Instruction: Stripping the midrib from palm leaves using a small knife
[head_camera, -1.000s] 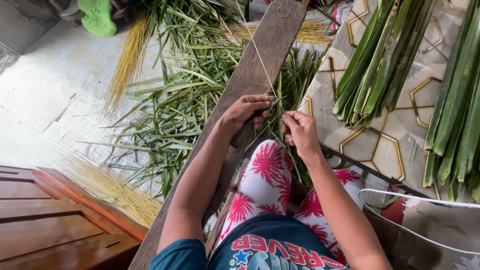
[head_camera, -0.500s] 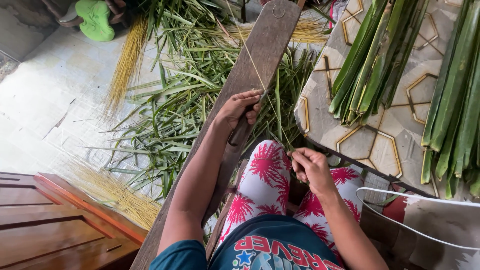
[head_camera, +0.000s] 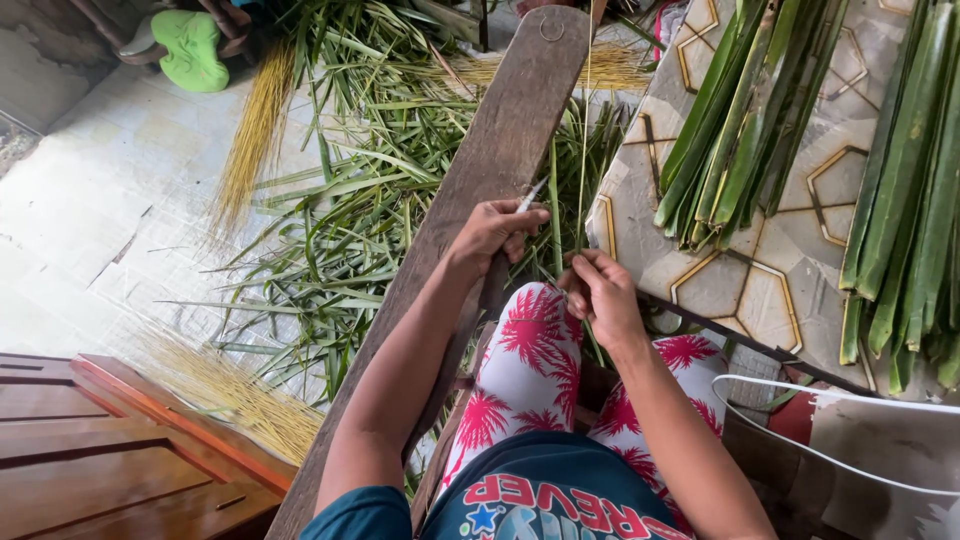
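Over the plank (head_camera: 500, 150), left hand (head_camera: 492, 232) grips a blade (head_camera: 531, 195); right hand (head_camera: 600, 290) pinches a leaf strip (head_camera: 584, 150).

Green sandal (head_camera: 192, 42), yellow rib bundles (head_camera: 255, 125), wooden cabinet (head_camera: 110, 450), folded leaves (head_camera: 740, 130) on a patterned table (head_camera: 770, 280).

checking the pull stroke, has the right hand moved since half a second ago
Yes. The right hand has gone up and a little left, away from the lap and toward the corner of the patterned table, pinching a thin leaf strip.

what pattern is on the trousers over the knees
White trousers with red palm-tree prints, shown clearly in the head view.
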